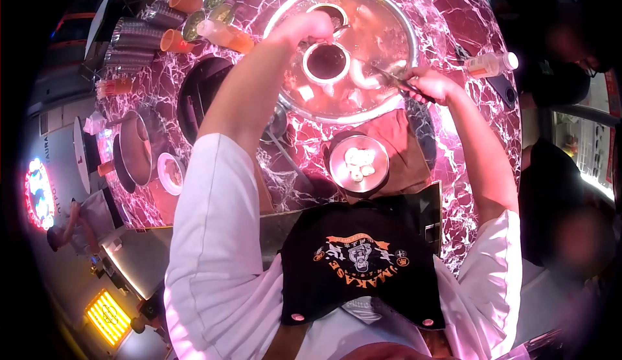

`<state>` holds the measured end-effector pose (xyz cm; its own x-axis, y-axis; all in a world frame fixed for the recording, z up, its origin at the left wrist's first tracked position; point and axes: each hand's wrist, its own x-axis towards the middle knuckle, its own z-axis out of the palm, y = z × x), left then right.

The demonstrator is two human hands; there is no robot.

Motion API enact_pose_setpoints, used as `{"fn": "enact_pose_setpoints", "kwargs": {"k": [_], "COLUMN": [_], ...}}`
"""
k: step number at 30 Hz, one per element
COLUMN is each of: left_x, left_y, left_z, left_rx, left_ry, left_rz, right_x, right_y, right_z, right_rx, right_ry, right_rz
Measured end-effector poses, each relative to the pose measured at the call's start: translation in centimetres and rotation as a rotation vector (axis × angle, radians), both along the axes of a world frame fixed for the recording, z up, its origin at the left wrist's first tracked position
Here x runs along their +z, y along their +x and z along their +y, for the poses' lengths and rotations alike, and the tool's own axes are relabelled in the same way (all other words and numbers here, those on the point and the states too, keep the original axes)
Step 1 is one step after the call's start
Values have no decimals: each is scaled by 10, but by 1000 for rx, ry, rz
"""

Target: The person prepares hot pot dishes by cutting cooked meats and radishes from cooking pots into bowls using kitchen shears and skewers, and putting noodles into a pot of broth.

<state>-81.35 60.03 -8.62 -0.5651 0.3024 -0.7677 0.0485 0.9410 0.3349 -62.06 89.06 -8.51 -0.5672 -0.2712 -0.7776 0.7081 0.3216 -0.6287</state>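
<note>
My right hand [431, 85] grips a pair of scissors [405, 87] over the right side of a large round metal pot [413, 36]. The blades reach left toward pale, curved pieces of food [365, 76] in the reddish broth. My left hand [313, 28] is closed above the pot, near its left side. A short dark tip shows at its fingers, but what it belongs to is hidden. Just below that hand, a round container of dark liquid [325, 62] stands in the broth. A second such container [334, 14] is partly covered by the hand.
Close to my apron, a metal bowl [357, 166] holds several pale cut pieces. Stacked plastic cups [133, 43] and orange cups [186, 0] stand at left, above a black pan [201, 94]. A plastic bottle [489, 65] lies at right. People are beyond the table.
</note>
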Motion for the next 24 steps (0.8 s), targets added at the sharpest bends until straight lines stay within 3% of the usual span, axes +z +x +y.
{"fn": "enact_pose_setpoints", "kwargs": {"k": [4,8,11,15,18,19,24], "left_x": [-26,-13,-10,-28,-43,-37,-84], "left_y": [37,88,119,138,148,149,140], "left_z": [-29,-59,-60,-51,-37,-30,-23], "left_rx": [250,348,416,495,550,647,620], "left_ry": [255,712,778,845,935,844,897], "left_rz": [-3,48,237,258,261,184,290], "right_x": [13,37,62,57,32,24,-22], "right_y": [23,55,66,45,30,31,47], "right_z": [0,23,19,-3,-23,-28,-55], "right_rx": [123,114,177,185,101,94,-121], "right_ry": [204,380,547,475,475,472,565], "right_rz": [363,429,459,425,469,469,584]}}
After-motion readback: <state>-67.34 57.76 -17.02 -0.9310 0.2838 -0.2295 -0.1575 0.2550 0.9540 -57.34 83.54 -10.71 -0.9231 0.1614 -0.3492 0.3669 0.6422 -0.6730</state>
